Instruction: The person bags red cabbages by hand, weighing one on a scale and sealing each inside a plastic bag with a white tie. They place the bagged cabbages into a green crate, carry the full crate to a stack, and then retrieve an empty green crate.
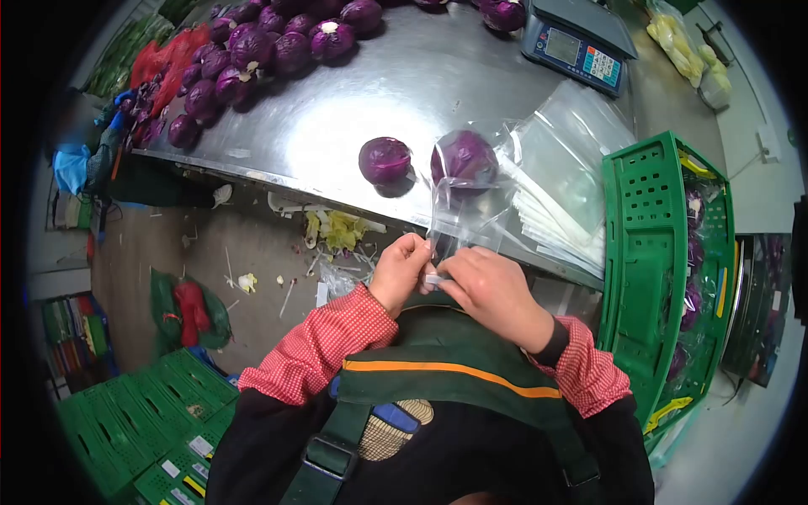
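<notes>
**Both hands pinched on the neck of a bagged cabbage**

From my seat at the head camera I look down past a green apron and red checked sleeves to the two hands, which meet just off the near edge of the steel desk. The left hand has its grip closed, fingers curled and pinching the gathered mouth of a clear bag. The right hand is just beside it, touching it at the fingertips, and its grip is closed on the same bunch of plastic. A small pale bit shows between the fingertips; I cannot tell what it is.

The bag runs from the hands up onto the desk, and the red cabbage inside it rests on the steel near the edge. Just to its left a loose cabbage sits unbagged, close by but apart from it. A stack of flat clear bags lies to the right of the bagged head, reaching to the desk's corner.

A heap of red cabbages fills the far left of the desk, and a weighing scale stands at the far right. A green crate stands to my right with bagged cabbages in it. Leaf trimmings lie on the floor below the desk edge.
</notes>
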